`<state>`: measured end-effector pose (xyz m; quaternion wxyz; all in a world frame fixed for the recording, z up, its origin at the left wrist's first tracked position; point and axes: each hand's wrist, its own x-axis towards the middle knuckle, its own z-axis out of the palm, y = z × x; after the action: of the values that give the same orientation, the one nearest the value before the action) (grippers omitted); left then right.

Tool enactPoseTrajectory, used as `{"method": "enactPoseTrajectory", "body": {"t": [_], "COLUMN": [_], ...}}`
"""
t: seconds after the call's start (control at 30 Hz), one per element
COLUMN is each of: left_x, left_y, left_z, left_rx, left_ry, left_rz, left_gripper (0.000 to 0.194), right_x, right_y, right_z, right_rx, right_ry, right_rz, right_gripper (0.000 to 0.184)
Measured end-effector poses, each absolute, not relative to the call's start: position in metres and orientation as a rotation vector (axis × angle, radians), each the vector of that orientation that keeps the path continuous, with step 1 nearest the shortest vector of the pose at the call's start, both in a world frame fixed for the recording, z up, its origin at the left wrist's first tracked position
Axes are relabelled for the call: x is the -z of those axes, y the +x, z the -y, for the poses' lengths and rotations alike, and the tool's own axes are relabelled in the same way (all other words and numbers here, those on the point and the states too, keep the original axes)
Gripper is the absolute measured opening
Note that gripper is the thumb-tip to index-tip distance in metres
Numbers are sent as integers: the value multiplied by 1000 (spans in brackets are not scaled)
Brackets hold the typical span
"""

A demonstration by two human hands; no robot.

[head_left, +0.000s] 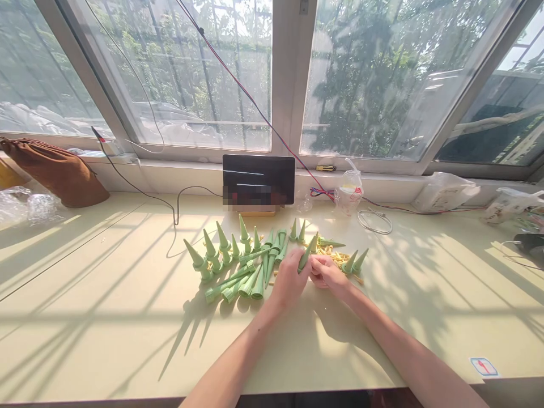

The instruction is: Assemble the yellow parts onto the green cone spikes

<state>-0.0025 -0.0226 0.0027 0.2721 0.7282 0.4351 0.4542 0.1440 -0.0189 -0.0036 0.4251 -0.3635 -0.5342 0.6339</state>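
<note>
My left hand [289,279] is closed around a green plastic cone-shaped spike [306,256], its tip pointing up and to the right. Close beside it, my right hand [325,271] has its fingers pinched together; whatever they hold is hidden. Left of my hands, long hollow green cones [257,288] lie in a pile. Several green spikes [223,237] stand upright behind and left of that pile. Small yellow pieces [335,256] are heaped behind my right hand, with two more green spikes [360,260] at their right edge.
A black tablet-like screen [259,175] stands at the back of the table [106,340] below the windows. To its right are a plastic bag [350,190] and a coiled cable [374,222]. A brown drawstring bag [63,175] lies at the far left.
</note>
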Motion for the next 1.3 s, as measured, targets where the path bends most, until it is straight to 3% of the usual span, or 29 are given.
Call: {"method": "enactPoseTrajectory", "body": {"t": [0.37,0.6,1.3], "left_x": [-8,-9,-8], "left_y": [0,0,-1], "left_z": [18,20,23], "left_rx": [-1121,-1141,-1182], "left_ry": [1202,1245,1421], "left_rz": [-954,-969,-1004], "left_gripper": [46,44,37], "right_x": [3,12,-1], "right_y": [136,137,132], "right_z": [22,22,29], "right_rx": [-1388,-1252,-1480], "right_ry": [-1038,-1077,-986], "right_rz": [1419,1469,1286], "right_gripper": [57,56,58]}}
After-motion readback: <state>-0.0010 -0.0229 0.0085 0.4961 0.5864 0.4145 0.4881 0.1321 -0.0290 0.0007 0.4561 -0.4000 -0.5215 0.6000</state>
